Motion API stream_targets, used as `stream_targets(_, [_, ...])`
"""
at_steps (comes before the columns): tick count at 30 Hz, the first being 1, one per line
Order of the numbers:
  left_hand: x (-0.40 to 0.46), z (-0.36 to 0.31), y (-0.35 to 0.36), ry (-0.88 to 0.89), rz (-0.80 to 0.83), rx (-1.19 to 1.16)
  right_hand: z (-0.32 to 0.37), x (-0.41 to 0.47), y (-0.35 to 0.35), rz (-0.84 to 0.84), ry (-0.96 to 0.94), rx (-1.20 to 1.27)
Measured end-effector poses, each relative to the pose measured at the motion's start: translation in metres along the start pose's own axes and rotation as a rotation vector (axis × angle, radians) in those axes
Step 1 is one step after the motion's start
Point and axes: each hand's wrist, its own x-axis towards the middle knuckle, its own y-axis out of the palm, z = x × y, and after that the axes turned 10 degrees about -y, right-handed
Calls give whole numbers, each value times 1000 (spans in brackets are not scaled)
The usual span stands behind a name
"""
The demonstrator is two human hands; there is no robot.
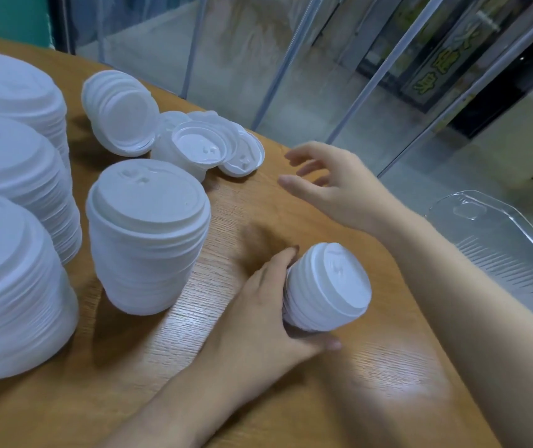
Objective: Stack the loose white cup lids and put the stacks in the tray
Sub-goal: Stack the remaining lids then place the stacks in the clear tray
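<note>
My left hand [268,305] grips a short stack of white cup lids [326,286], tilted to the right just above the wooden table [372,383]. My right hand [333,185] hovers over the table with fingers spread and holds nothing, reaching toward a pile of loose white lids [213,147] lying upside down and overlapping. A clear plastic tray [501,240] lies off the table's right edge, past my right forearm, and looks empty.
A tall upright lid stack [148,234] stands at the table's middle. Another stack [119,114] lies toppled behind it. Three big stacks [13,195] fill the left side. Glass panels rise beyond the table's far edge.
</note>
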Motion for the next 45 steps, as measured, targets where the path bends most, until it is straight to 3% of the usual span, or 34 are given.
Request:
stream_targets(4, [0, 3, 3, 45, -30, 41, -16, 43, 26, 79, -167, -74])
stream_targets(11, [-2, 5, 1, 65, -50, 57, -25, 82, 47, -20, -555, -395])
stream_targets(21, [-10, 5, 6, 83, -111, 68, -26, 90, 76, -166, -658, -386])
stream_targets(29, [-10, 10, -5, 34, -120, 64, 2, 56, 19, -316, -422, -125])
stream_targets(36, [-8, 8, -5, -11, -111, 43, 39, -54, -36, -381, -188, 77])
stream_targets(45, [-6, 5, -2, -13, -89, 6, 67, -145, -35, -466, 216, 689])
